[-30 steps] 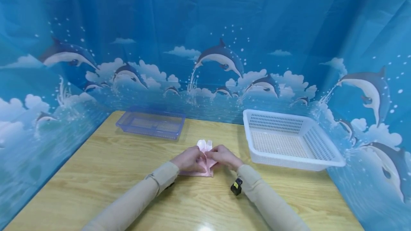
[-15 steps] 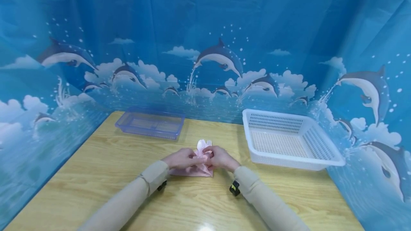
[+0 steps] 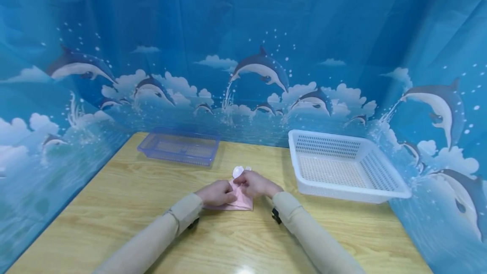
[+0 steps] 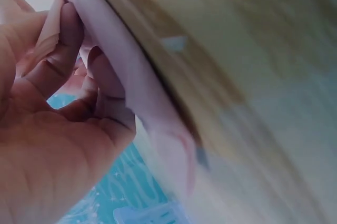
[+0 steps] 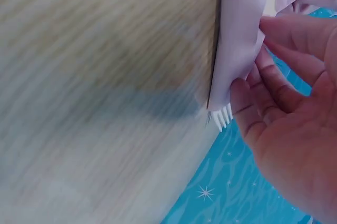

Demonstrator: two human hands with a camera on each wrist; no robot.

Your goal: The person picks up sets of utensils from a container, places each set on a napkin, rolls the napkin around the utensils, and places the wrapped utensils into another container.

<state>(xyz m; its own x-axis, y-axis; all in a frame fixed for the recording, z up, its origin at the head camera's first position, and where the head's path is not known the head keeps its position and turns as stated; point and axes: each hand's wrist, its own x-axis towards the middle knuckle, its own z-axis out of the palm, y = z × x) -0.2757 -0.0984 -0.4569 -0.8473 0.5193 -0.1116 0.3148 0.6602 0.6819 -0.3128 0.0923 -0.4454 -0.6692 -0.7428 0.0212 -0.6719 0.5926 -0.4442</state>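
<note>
A pink napkin (image 3: 241, 202) lies on the table in front of me, folded over a white plastic spoon (image 3: 238, 171) and a white plastic fork (image 3: 248, 168). Only the spoon's bowl and the fork's tines stick out at the far end. My left hand (image 3: 216, 193) pinches a fold of the napkin between thumb and finger, as the left wrist view shows. Over the napkin's far part, just below the cutlery, my right hand (image 3: 254, 184) holds its edge with curled fingers. In the right wrist view the fork tines (image 5: 222, 118) protrude beside those fingers.
At the back left stands a purple, low-walled plastic basket (image 3: 179, 155). A larger white perforated basket (image 3: 342, 191) is at the right. A blue dolphin-print curtain (image 3: 251, 117) borders the wooden table (image 3: 102, 206) at the back and both sides.
My left hand has drawn back left from the fork and spoon while staying at the napkin. My right hand has moved slightly left, covering more of the fork. The baskets have not moved.
</note>
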